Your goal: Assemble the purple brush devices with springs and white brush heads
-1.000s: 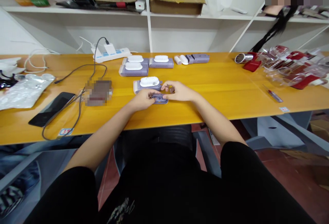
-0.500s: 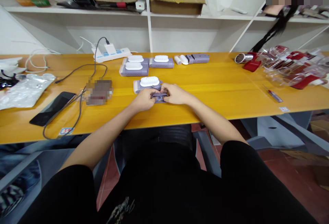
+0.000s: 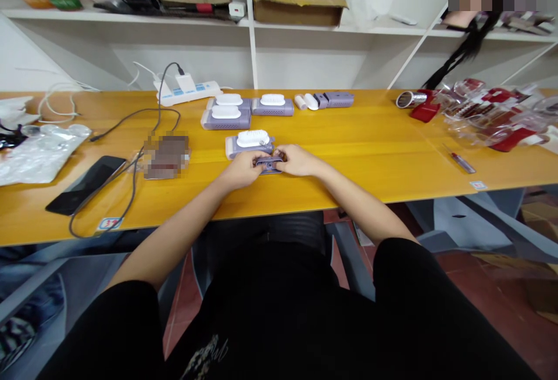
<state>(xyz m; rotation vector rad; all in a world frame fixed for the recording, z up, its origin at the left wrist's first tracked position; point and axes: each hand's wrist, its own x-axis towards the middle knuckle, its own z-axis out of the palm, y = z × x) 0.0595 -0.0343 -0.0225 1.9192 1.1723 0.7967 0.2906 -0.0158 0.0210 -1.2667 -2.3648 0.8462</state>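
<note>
A small purple-grey plastic part (image 3: 270,165) is held between both hands, low over the yellow table. My left hand (image 3: 244,169) grips its left end and my right hand (image 3: 298,161) its right end, with the fingers of both closed around it. Just behind the hands lies a purple-grey device with a white bristled piece on top (image 3: 253,138). Farther back are similar devices with white tops, one at the left (image 3: 225,114) and one to the right (image 3: 273,103). My fingertips are partly hidden behind the part.
A phone (image 3: 86,185), a grey cable and a power strip (image 3: 189,93) are on the left of the table (image 3: 357,165). Red pieces in clear plastic (image 3: 492,107) and a small screwdriver (image 3: 462,162) lie right. Another person is partly visible at the upper right.
The held part is tilted slightly differently between my hands. Both hands keep hold of it in nearly the same place, and the view has shifted a little.
</note>
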